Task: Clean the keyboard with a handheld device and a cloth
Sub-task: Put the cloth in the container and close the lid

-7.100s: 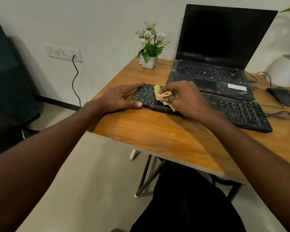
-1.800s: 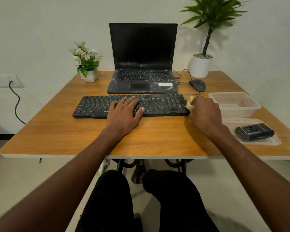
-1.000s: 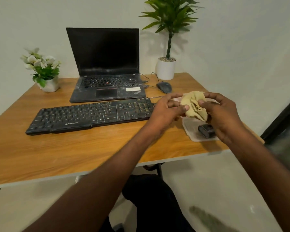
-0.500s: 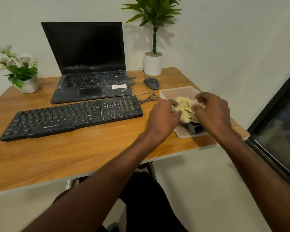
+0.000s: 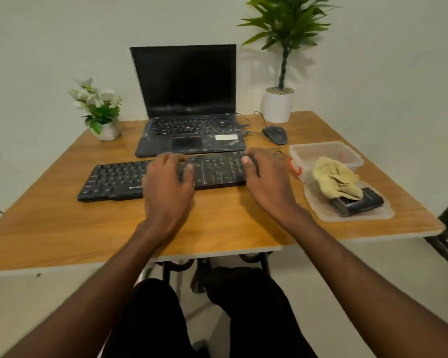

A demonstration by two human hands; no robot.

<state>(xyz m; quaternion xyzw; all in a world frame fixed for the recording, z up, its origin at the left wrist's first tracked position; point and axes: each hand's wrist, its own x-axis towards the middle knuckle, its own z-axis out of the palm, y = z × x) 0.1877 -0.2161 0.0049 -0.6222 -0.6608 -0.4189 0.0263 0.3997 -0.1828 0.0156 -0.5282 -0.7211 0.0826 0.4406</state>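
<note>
— Keyboard first: where does it sit?

— I see it lying flat on the wooden table, just in front of the open laptop, its long side running left to right

— And my hands?

— My left hand is over the middle of the keys, palm down, fingers loosely bent and a little blurred; it holds nothing, and I cannot tell whether the fingertips touch the keys. My right hand is at the right end of the board, fingers relaxed, thumb lying along that end; it holds nothing either

— The cloth?

— Yellow cloth lies crumpled to the right, well apart from both hands, draped partly over the rim of a clear plastic box and partly over the black handheld device. That device rests on a clear lid near the table's right edge

— Anything else on the table?

— A black mouse beside the laptop, a small pot of white flowers at the back left, and a tall green plant in a white pot at the back right
</note>
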